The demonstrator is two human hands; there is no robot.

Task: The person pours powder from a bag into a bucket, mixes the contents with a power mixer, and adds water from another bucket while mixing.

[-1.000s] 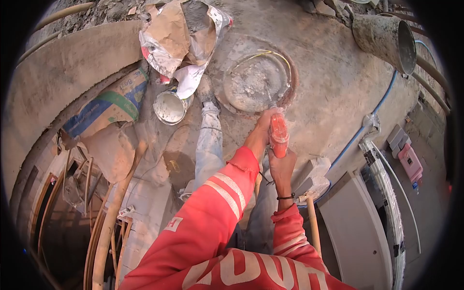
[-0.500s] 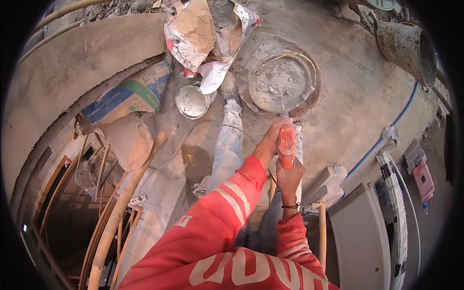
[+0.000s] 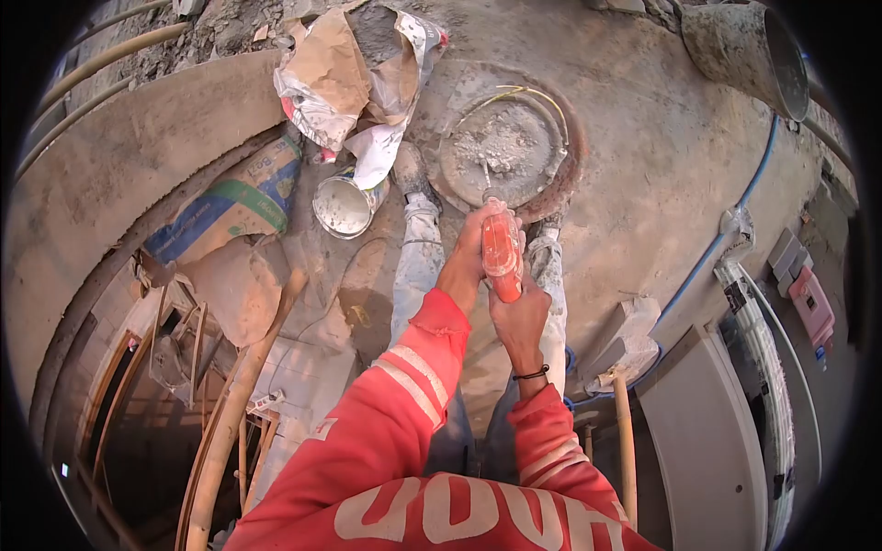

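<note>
Both hands are wrapped round an orange-red, dust-spattered power drill [image 3: 502,250]. My left hand [image 3: 470,242] is closed about its front, close to the chuck. My right hand [image 3: 522,318] grips the rear handle. From the chuck a thin shaft [image 3: 486,173] runs down into lumpy grey mix [image 3: 514,147] inside a round bucket [image 3: 445,158]; the shaft's lower end is buried in the mix. A yellow strip [image 3: 533,90] curves along the bucket's far rim. My fingers' undersides and the trigger are hidden.
Left of the bucket lie a torn paper sack [image 3: 322,78], a white-lined pail [image 3: 344,208] and a blue-green bag [image 3: 225,202]. A dirty barrel [image 3: 735,60] rests at upper right, above a blue hose [image 3: 707,253]. Bamboo poles [image 3: 241,395] border a drop at lower left.
The view has shifted, so the bucket, drill and hands appear farther left. The shaft stands at a different spot in the mix. Both hands keep hold of the drill.
</note>
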